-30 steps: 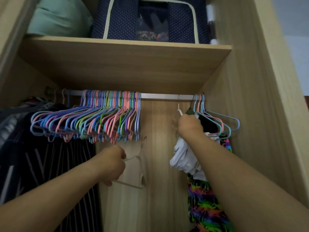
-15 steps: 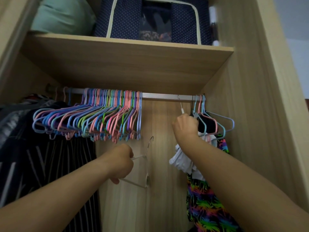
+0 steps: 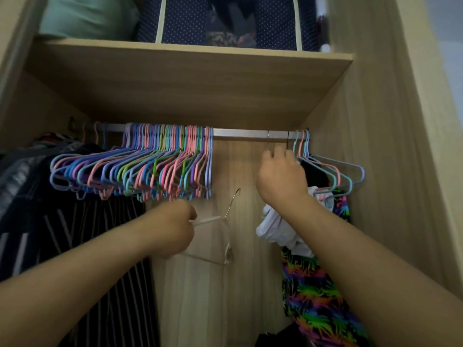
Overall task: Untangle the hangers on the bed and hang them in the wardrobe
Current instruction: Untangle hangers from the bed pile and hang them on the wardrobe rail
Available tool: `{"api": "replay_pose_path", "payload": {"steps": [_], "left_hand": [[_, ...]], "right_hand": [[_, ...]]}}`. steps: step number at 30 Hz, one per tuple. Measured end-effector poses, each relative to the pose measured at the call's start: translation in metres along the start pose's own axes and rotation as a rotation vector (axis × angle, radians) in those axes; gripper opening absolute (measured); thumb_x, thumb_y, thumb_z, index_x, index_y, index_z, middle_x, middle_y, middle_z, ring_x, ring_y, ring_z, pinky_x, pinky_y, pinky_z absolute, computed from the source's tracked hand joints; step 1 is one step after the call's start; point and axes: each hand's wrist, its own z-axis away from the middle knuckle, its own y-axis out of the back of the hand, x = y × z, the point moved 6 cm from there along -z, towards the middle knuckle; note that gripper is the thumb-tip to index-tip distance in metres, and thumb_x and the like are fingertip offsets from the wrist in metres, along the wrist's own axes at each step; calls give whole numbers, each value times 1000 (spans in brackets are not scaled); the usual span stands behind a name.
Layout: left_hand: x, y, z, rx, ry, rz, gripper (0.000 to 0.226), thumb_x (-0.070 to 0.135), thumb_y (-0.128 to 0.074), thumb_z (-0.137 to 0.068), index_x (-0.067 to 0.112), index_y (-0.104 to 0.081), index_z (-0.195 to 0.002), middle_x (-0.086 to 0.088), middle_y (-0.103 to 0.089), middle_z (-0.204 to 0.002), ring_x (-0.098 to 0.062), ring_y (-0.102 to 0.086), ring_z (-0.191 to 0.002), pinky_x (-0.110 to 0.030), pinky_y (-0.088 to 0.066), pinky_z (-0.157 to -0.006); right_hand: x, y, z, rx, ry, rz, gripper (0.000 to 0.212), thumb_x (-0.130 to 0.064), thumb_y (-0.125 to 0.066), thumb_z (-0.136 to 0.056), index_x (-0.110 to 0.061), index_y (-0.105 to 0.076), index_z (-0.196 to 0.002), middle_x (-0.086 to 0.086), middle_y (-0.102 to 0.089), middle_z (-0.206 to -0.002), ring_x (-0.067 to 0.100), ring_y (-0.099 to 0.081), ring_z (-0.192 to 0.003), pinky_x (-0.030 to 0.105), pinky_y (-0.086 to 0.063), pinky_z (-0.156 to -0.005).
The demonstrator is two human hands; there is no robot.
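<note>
A silver rail [image 3: 240,133] runs across the open wardrobe. Several pastel hangers [image 3: 140,169] hang packed on its left half. My left hand [image 3: 172,229] grips a white hanger [image 3: 215,242] with a metal hook, held below the rail and free of it. My right hand [image 3: 283,176] is raised just under the rail and holds the neck of a hanger whose thin metal hook [image 3: 268,141] sits over the rail. A few more pastel hangers [image 3: 335,171] with clothes hang right beside it.
Dark striped clothes [image 3: 62,241] hang at the left; a white garment [image 3: 278,229] and neon-patterned cloth [image 3: 318,304] hang at the right. A wooden shelf [image 3: 190,71] above carries a green bundle [image 3: 87,16] and a navy dotted storage bag [image 3: 225,18]. The wardrobe's side wall [image 3: 390,171] is close on the right.
My right hand has risen closer to the rail with its hanger's hook on the rail. My left hand has lifted the white hanger a little higher and to the right.
</note>
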Motion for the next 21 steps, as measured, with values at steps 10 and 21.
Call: {"api": "replay_pose_path", "payload": {"steps": [10, 21], "left_hand": [[-49, 96, 62, -195, -208, 355, 33, 13, -81, -76, 27, -74, -106, -12, -73, -112, -25, -71, -91, -42, -48, -84], [-7, 90, 71, -25, -214, 567, 63, 66, -54, -86, 25, -56, -133, -6, -73, -116, -26, -70, -108, -52, -52, -95]], "right_hand": [[-21, -9, 68, -948, -119, -1352, 41, -41, -40, -105, -11, -64, -119, 11, -74, -109, 27, -71, -102, 41, -53, -93], [-70, 28, 107, -1123, 261, -1185, 21, -16, -51, -104, -16, -68, -117, 11, -60, -76, 23, -65, -67, 38, -57, -69]]}}
